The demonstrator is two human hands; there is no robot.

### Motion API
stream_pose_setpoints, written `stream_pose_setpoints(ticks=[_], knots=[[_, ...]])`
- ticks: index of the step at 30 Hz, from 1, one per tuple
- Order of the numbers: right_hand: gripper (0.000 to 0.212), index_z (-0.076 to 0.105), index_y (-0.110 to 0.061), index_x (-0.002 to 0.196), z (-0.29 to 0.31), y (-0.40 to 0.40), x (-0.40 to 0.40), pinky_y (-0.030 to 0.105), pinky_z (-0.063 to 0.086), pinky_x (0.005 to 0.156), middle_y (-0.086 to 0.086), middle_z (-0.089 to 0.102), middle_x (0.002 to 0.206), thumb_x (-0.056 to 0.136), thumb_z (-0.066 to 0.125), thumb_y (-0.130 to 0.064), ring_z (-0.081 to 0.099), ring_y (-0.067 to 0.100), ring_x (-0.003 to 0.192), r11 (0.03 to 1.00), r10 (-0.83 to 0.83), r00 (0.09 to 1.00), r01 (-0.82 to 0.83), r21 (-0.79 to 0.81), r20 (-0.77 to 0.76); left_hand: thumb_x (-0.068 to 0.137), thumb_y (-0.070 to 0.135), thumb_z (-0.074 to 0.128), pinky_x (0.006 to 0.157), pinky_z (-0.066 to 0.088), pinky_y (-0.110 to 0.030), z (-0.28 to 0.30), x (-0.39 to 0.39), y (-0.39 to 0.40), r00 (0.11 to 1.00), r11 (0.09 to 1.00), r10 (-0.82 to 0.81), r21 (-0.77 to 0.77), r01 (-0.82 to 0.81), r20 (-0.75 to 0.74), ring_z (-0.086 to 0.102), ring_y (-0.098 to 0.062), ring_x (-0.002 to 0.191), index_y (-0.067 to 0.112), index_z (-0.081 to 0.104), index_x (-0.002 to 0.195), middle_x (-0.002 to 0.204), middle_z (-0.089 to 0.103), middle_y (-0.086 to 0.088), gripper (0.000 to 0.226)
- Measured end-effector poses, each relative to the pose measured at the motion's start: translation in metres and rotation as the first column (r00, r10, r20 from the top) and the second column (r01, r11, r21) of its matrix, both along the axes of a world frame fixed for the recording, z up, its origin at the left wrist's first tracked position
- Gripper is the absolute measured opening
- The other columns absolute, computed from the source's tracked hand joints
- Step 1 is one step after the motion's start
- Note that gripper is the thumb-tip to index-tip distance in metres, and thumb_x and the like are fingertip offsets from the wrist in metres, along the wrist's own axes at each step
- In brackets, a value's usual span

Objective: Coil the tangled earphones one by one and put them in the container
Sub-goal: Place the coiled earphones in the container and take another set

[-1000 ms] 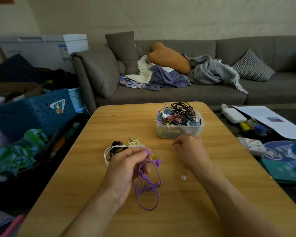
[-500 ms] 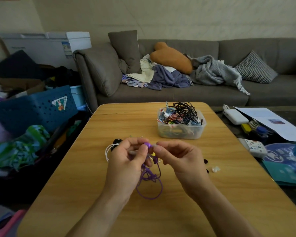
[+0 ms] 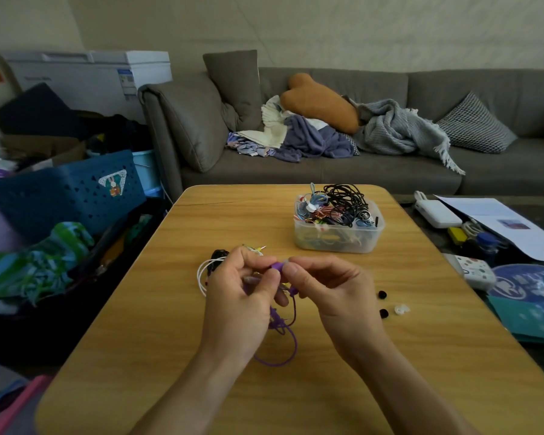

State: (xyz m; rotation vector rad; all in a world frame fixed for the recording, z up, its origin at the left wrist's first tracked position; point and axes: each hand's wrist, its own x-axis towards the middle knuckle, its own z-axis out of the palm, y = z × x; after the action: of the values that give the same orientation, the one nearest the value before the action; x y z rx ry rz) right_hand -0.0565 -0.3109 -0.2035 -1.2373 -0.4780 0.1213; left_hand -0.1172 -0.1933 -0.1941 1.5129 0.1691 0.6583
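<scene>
Two bare forearms reach in from the near edge over the wooden surface (image 3: 421,356), and the hands meet just above its middle. From between them a purple earphone cable (image 3: 281,350) hangs down in a loose tangle and trails onto the wood in one open loop nearest the viewer. Curled around the upper part of that cable, the left hand (image 3: 239,296) has its thumb and forefinger pinching a purple earbud (image 3: 277,265). Opposite it, the right hand (image 3: 330,293) also has its fingers bent inward, its thumb and forefinger tips closing on the same earbud from the right side, so both hands grasp the purple earphones at one spot.

Just right of the right hand, three small ear tips lie loose on the wood: two black ones (image 3: 382,304) and a pale one (image 3: 402,309).

Behind the left hand, partly hidden by it, sits a small heap of other earphones (image 3: 211,265), with a white cable looping out to the left, a black piece at the top and a yellow tip poking out toward the far side.

Farther back and to the right stands the clear plastic container (image 3: 336,243), heaped above its rim with coiled cables, black ones on the right and blue, red and white ones on the left.

Beyond the far edge runs a grey sofa (image 3: 374,174) strewn with cushions and clothes.
</scene>
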Motion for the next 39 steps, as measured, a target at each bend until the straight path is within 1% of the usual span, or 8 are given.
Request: stream_pose_setpoints(ticks=[8, 12, 16, 24, 29, 32, 34, 39], knots=[[0.013, 0.076, -0.004, 0.081, -0.003, 0.007, -0.004, 0.02, 0.05, 0.065, 0.012, 0.075, 0.081, 0.07, 0.077, -0.01, 0.066, 0.013, 0.072, 0.995, 0.074, 0.997, -0.072, 0.074, -0.024, 0.086, -0.015, 0.059, 0.051, 0.049, -0.023, -0.002, -0.002, -0.001, 0.994, 0.987, 0.099, 0.125, -0.104, 0.046, 0.061, -0.016, 0.052, 0.008, 0.057, 0.081, 0.063, 0.065, -0.008, 0.023], [0.025, 0.073, 0.005, 0.084, -0.008, 0.013, -0.008, 0.027, 0.053, 0.073, 0.015, 0.075, 0.084, 0.067, 0.078, -0.013, 0.068, 0.017, 0.078, 0.996, 0.005, 0.999, -0.001, 0.094, -0.043, 0.085, -0.014, 0.061, 0.05, 0.05, -0.024, -0.002, -0.002, -0.007, 0.978, 0.967, 0.192, 0.152, -0.204, 0.085, 0.062, -0.018, 0.053, 0.011, 0.058, 0.079, 0.064, 0.064, -0.008, 0.025], [0.027, 0.073, 0.007, 0.086, -0.008, 0.014, -0.009, 0.03, 0.056, 0.081, 0.017, 0.075, 0.086, 0.067, 0.078, -0.013, 0.071, 0.021, 0.083, 0.996, -0.006, 0.999, 0.011, 0.093, -0.045, 0.085, -0.014, 0.06, 0.05, 0.052, -0.028, -0.003, -0.001, -0.009, 0.965, 0.956, 0.241, 0.148, -0.254, 0.099, 0.062, -0.02, 0.055, 0.012, 0.057, 0.079, 0.068, 0.064, -0.01, 0.026], [0.011, 0.076, -0.004, 0.079, -0.006, 0.013, -0.011, 0.024, 0.055, 0.077, 0.01, 0.077, 0.082, 0.07, 0.077, -0.01, 0.073, 0.016, 0.081, 0.996, -0.043, 0.998, 0.046, 0.073, -0.039, 0.085, -0.01, 0.062, 0.058, 0.055, -0.035, -0.008, 0.004, -0.014, 0.943, 0.919, 0.319, 0.215, -0.332, 0.09, 0.065, -0.016, 0.065, 0.018, 0.058, 0.079, 0.074, 0.065, 0.001, 0.029], [0.012, 0.076, -0.004, 0.08, -0.005, 0.014, -0.012, 0.024, 0.055, 0.076, 0.01, 0.077, 0.083, 0.072, 0.076, -0.012, 0.073, 0.017, 0.082, 0.997, -0.042, 0.999, 0.042, 0.059, -0.007, 0.084, -0.011, 0.061, 0.059, 0.055, -0.036, -0.006, 0.005, -0.015, 0.926, 0.888, 0.359, 0.263, -0.377, 0.115, 0.064, -0.01, 0.066, 0.018, 0.058, 0.079, 0.077, 0.065, 0.007, 0.029], [0.01, 0.077, -0.005, 0.082, -0.008, 0.015, -0.012, 0.028, 0.057, 0.077, 0.01, 0.076, 0.086, 0.073, 0.077, -0.011, 0.073, 0.021, 0.085, 0.997, -0.05, 0.997, 0.046, 0.057, 0.059, 0.083, -0.012, 0.061, 0.06, 0.054, -0.037, -0.007, 0.006, -0.011, 0.925, 0.887, 0.365, 0.262, -0.381, 0.108, 0.065, -0.016, 0.068, 0.021, 0.057, 0.078, 0.078, 0.066, 0.003, 0.033], [0.009, 0.079, -0.01, 0.084, -0.01, 0.015, -0.011, 0.034, 0.058, 0.08, 0.006, 0.076, 0.089, 0.075, 0.078, -0.012, 0.073, 0.022, 0.089, 0.997, -0.082, 0.985, 0.08, 0.019, 0.154, 0.083, -0.012, 0.06, 0.063, 0.056, -0.038, -0.007, 0.007, -0.008, 0.93, 0.897, 0.357, 0.246, -0.367, 0.089, 0.066, -0.017, 0.071, 0.019, 0.056, 0.078, 0.078, 0.067, 0.001, 0.032], [0.016, 0.08, -0.013, 0.093, -0.015, 0.016, -0.01, 0.021, 0.054, 0.08, -0.007, 0.075, 0.092, 0.078, 0.08, -0.008, 0.071, 0.006, 0.089, 0.953, -0.184, 0.866, 0.273, -0.131, 0.464, 0.085, -0.013, 0.059, 0.063, 0.055, -0.033, -0.006, 0.007, -0.004, 0.941, 0.922, 0.337, 0.196, -0.335, 0.025, 0.064, -0.012, 0.067, 0.015, 0.055, 0.076, 0.077, 0.067, -0.003, 0.03]])
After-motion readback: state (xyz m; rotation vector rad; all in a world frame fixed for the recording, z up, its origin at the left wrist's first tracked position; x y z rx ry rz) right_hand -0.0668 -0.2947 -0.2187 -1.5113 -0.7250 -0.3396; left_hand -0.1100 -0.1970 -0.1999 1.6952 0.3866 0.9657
